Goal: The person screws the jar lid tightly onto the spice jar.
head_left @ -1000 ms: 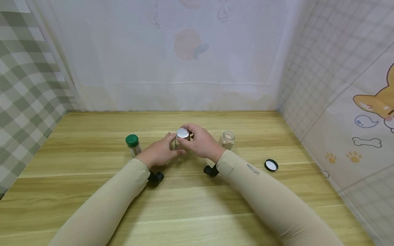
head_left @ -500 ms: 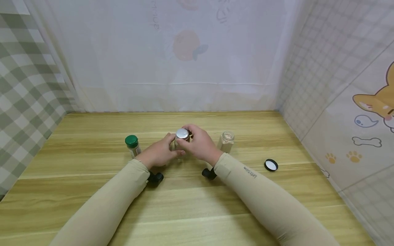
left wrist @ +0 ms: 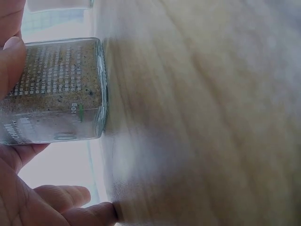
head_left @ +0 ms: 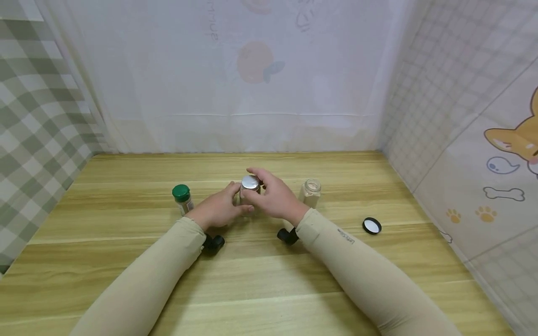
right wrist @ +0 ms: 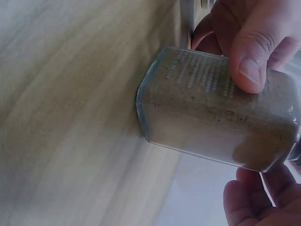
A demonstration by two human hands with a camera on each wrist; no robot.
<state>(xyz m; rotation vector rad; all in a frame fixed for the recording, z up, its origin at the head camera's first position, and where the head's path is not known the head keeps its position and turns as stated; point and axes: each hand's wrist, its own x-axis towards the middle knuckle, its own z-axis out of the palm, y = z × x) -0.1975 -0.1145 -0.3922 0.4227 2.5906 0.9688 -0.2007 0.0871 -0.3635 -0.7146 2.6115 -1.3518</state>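
In the head view a square glass spice jar (head_left: 244,201) with a shiny lid (head_left: 250,182) stands upright on the table. My left hand (head_left: 216,207) grips its body, thumb in front. My right hand (head_left: 273,196) curves round the lid, thumb at its near edge and index finger at the far side. Both wrist views show brown speckled seasoning in the jar (left wrist: 56,89) and printed text on the glass. In the right wrist view the left thumb presses the glass jar (right wrist: 202,113), while the right fingers (right wrist: 240,197) curl beside its top end.
A green-capped spice bottle (head_left: 182,196) stands behind the left forearm. Right of the hands is an uncapped glass jar (head_left: 311,192) of pale powder. A black lid (head_left: 371,226) lies upturned on the wooden table (head_left: 252,289). Curtains enclose the back and sides.
My right index finger has lifted and straightened slightly at the lid's far edge. The left hand and the jar stay in place.
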